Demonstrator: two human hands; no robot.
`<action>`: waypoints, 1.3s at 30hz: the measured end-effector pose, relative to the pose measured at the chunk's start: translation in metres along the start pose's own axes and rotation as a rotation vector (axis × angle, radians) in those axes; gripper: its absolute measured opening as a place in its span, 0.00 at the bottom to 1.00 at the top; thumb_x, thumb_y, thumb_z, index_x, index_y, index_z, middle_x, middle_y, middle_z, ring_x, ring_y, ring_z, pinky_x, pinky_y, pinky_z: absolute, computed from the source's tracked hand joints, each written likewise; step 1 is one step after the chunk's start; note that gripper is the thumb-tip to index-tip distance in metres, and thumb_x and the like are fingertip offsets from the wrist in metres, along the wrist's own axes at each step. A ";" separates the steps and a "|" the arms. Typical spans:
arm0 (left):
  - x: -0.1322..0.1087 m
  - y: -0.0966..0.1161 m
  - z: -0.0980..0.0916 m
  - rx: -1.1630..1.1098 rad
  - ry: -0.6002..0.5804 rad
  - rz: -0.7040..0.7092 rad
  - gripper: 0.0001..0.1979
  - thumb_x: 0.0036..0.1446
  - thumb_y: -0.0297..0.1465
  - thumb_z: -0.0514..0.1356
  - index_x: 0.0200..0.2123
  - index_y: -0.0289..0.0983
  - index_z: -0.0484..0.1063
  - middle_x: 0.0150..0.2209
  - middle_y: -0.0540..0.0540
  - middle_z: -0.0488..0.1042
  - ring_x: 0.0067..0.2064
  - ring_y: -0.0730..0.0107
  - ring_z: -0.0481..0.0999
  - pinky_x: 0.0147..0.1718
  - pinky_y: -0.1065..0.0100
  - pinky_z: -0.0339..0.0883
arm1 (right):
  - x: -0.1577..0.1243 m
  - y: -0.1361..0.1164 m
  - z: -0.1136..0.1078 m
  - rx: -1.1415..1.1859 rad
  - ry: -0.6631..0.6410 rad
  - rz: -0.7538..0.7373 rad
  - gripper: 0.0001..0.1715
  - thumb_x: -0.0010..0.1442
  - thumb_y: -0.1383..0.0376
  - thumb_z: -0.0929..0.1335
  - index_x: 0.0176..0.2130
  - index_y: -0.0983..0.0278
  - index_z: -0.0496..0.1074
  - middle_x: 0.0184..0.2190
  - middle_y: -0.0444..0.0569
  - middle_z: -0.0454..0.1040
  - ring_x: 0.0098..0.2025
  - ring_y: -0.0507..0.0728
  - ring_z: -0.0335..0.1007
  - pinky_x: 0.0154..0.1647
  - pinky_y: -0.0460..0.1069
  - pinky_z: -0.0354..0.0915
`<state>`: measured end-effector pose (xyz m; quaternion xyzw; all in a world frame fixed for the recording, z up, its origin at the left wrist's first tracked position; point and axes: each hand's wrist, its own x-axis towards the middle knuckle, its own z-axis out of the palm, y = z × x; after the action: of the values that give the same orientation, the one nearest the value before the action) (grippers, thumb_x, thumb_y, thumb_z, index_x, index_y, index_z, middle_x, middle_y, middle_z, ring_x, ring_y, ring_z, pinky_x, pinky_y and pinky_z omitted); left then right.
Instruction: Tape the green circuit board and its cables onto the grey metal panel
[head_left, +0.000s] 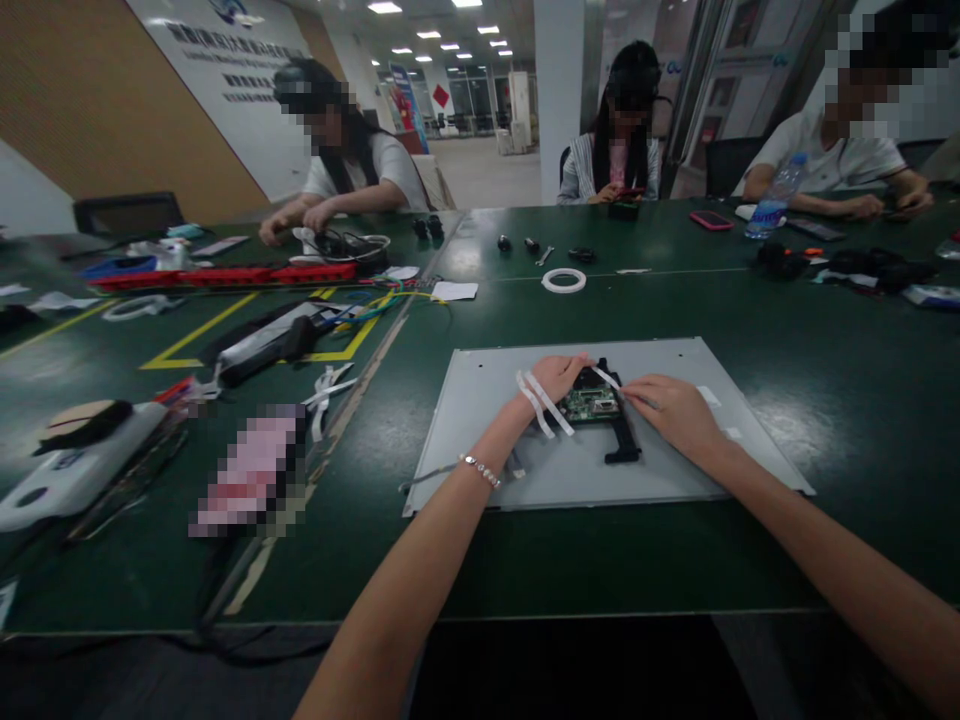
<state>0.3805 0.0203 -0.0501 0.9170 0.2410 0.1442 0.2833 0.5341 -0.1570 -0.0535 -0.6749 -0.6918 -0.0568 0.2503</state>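
Right of centre in the frame, one pale flat panel (pixel 675 485) lies on the green table (pixel 495 570), and on its upper middle sit one green circuit board (pixel 585 406) and black bracket pieces (pixel 624 442). Two hands work above them. The right hand (pixel 671 405) has its thumb and fingers pinched on the lower right end of one short white strip (pixel 606 377), which slants over the top of the board. The left hand (pixel 561 377) has its fingertips together at the strip's upper left end; whether they clamp it or only press there, I cannot tell. Two more white strips (pixel 553 405) lie across the back of the left wrist, with one beaded bracelet (pixel 481 471) below them.

At upper centre stand one white ring-shaped roll (pixel 564 290) and one small wrench (pixel 545 256). Toward the upper right are one bottle (pixel 776 205) and one pink-edged phone (pixel 711 220). Along the far side sit three people (pixel 375 170), one at upper left, two at upper right. Several crossing pale strips (pixel 322 400), too tangled to count, lie left of centre.
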 end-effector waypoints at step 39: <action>0.000 0.005 -0.002 0.024 0.009 -0.019 0.25 0.66 0.40 0.41 0.47 0.39 0.76 0.49 0.48 0.76 0.53 0.67 0.73 0.54 0.69 0.62 | -0.022 -0.032 -0.015 -0.189 -0.229 -0.117 0.31 0.55 0.77 0.57 0.57 0.70 0.65 0.56 0.61 0.66 0.56 0.64 0.64 0.54 0.60 0.64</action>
<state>0.3820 0.0176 -0.0452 0.9173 0.2527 0.1425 0.2727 0.5069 -0.1858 -0.0411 -0.6562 -0.7455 -0.0585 0.1014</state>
